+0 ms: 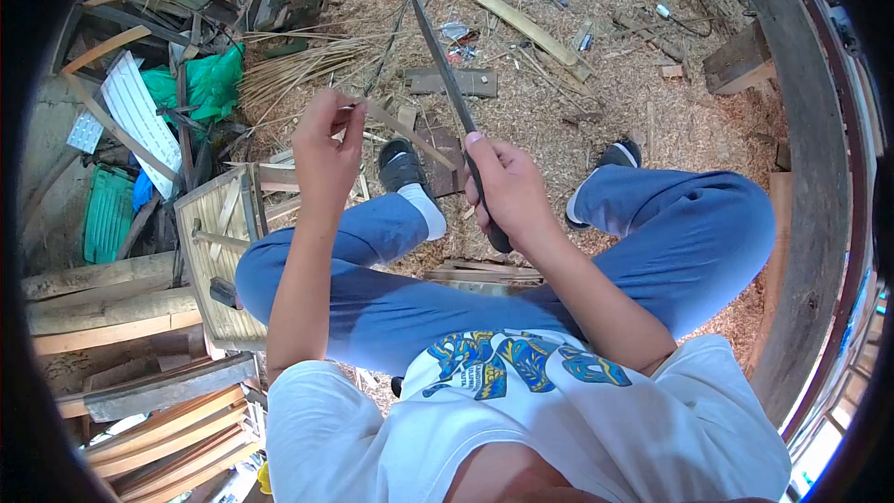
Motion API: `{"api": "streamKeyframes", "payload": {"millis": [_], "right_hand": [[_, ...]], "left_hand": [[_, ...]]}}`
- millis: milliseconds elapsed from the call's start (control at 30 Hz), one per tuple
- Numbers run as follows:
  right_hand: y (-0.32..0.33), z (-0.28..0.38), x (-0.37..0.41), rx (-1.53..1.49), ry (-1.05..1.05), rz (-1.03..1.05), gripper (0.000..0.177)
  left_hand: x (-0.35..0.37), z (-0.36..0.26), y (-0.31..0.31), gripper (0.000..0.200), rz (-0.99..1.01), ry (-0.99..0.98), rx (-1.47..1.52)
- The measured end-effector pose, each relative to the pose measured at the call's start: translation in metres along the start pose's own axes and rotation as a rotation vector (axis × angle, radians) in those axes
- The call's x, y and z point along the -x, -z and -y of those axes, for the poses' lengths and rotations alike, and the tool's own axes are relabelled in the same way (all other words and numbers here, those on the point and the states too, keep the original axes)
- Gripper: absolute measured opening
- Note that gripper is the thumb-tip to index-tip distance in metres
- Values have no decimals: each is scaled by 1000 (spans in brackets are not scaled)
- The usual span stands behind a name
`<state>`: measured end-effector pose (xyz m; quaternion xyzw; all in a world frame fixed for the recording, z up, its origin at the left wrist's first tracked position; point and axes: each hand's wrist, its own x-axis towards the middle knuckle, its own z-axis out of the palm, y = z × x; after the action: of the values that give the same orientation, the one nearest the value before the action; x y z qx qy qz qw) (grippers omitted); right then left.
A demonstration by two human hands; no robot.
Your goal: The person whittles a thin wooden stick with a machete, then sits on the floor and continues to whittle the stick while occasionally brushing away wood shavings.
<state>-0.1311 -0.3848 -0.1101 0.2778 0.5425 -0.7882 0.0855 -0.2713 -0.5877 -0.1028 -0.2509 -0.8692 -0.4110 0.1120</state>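
A machete (445, 73) with a long dark blade is gripped by its black handle in my right hand (510, 188). Its blade points forward and slightly left, away from my body. My left hand (331, 135) is closed, thumb and fingers pinching the end of a thin wooden strip (408, 130). From there the strip slants down to the right, and its far end comes close to my right hand near the machete's handle. Both hands are raised in front of my bent knees, above the littered ground.
Wood shavings cover the ground (549, 130), with a long board (510, 19) on it. To the left are a bundle of thin sticks (289, 74), a green sheet (207, 84) and stacked timber (112, 307). A wooden box (219, 261) stands by my left knee; a thick beam (808, 224) runs along the right.
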Motion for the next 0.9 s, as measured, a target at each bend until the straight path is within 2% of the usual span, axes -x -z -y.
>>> {"api": "streamKeyframes", "payload": {"millis": [100,233,333,433,567,733,800,900], "right_hand": [[-2,0,0,8,-8,-3,46],[-2,-3,-1,3,-6,3,49],[-3,-3,-1,4,-16,18,49],[-5,-2,2,9,-17,26,44],[-5,0,3,-16,-32,21,44],[-3,-5,-3,-20,-31,28,42],[-4,-7,-3,84,22,-3,38],[-5,-11,-3,89,30,-41,32]], "left_hand": [[-9,9,21,11,-33,167,161],[-24,45,66,13,-277,202,372],[-27,56,88,14,-388,157,349],[-27,82,114,19,-505,193,397],[-28,117,152,23,-728,416,492],[-24,131,165,27,-810,491,619],[-26,130,163,29,-811,536,657],[-28,121,155,31,-713,577,672]]}}
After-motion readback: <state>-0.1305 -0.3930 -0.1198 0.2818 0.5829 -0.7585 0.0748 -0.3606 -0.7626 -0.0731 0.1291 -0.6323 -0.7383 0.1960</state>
